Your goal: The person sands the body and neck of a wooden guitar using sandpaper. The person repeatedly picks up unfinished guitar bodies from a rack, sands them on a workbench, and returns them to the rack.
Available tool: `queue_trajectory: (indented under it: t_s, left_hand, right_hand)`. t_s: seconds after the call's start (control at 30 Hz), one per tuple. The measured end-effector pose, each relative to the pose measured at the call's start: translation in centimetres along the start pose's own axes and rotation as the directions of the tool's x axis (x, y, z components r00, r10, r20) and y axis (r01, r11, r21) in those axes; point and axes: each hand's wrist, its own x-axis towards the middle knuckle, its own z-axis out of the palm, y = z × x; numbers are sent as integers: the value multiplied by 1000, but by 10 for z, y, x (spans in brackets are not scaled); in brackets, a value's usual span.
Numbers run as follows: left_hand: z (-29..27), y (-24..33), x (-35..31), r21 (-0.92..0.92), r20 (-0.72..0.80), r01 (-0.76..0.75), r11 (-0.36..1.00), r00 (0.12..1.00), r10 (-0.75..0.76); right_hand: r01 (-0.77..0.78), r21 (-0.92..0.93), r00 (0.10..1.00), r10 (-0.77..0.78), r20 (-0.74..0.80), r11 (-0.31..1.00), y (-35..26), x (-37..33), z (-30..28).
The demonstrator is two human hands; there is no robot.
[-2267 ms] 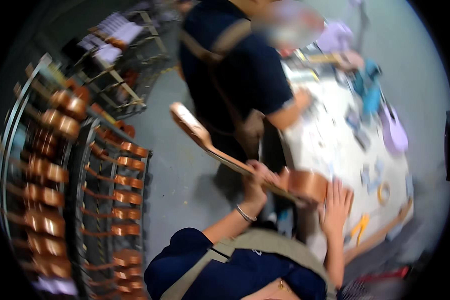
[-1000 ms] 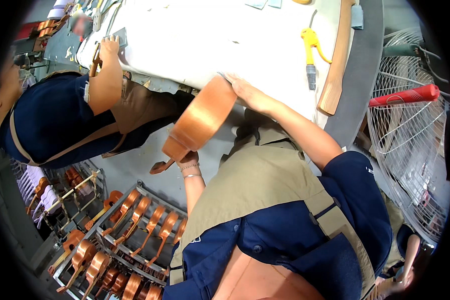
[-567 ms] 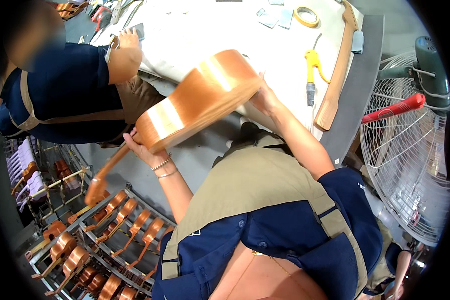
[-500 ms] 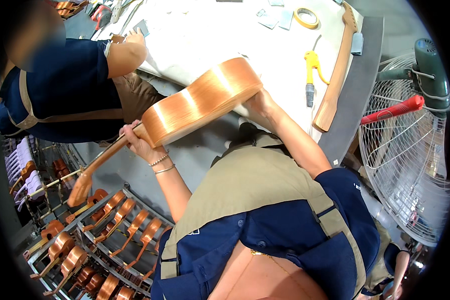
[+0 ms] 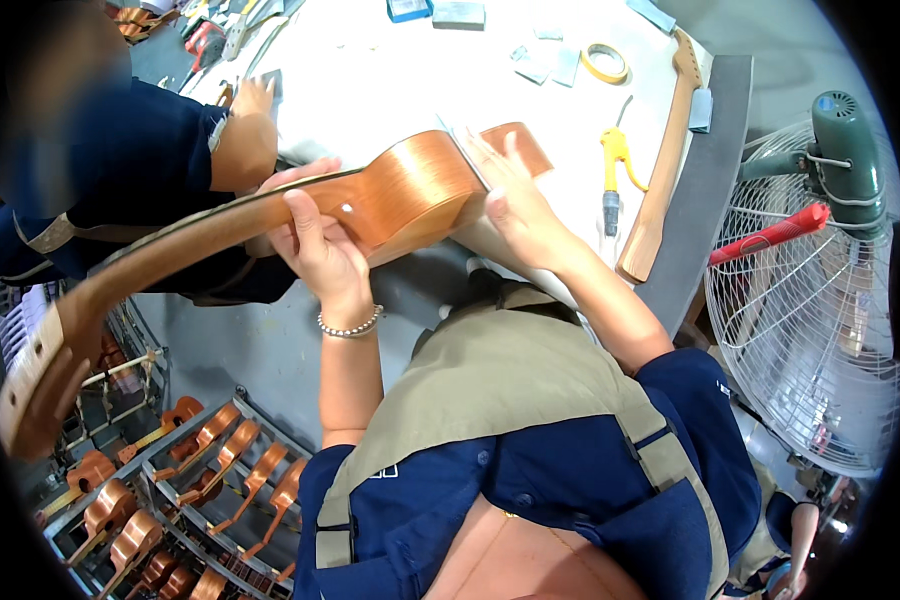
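A brown wooden ukulele (image 5: pixel 415 185) is held up before me on its side, over the bench's near edge. Its neck and slotted headstock (image 5: pixel 35 375) reach out toward the lower left. My left hand (image 5: pixel 320 235) is closed round the neck where it joins the body, thumb on the near side. At the body's curved side is my right hand (image 5: pixel 520 205), its fingers stretched out along a thin grey sheet (image 5: pixel 462 152). That sheet shows nearly edge-on against the wood, and its underside is hidden.
On the white bench (image 5: pixel 370 90) lie a yellow air gun (image 5: pixel 612 160), a tape roll (image 5: pixel 604 63), grey-blue pads (image 5: pixel 566 67) and a loose neck (image 5: pixel 665 170). A co-worker (image 5: pixel 140 150) stands at left. A fan (image 5: pixel 805 300) is at right; racks of ukuleles (image 5: pixel 235 445) stand lower left.
The ukulele has turned, its headstock swinging nearer and farther left. My right hand has come from the body's far end onto its side, with the grey sheet now showing. My left hand has shifted its hold.
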Motion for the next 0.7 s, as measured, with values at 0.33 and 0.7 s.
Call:
queue_trajectory:
  t_s: [0.33, 0.7]
  left_hand:
    - [58, -15, 19, 130, 126, 43, 991, 990, -59]
    - [22, -7, -3, -24, 45, 0, 1000, 999, 1]
  right_hand:
    - [156, -711, 977, -215, 7, 685, -65, 39, -13]
    - [74, -254, 996, -83, -22, 964, -42, 30, -11]
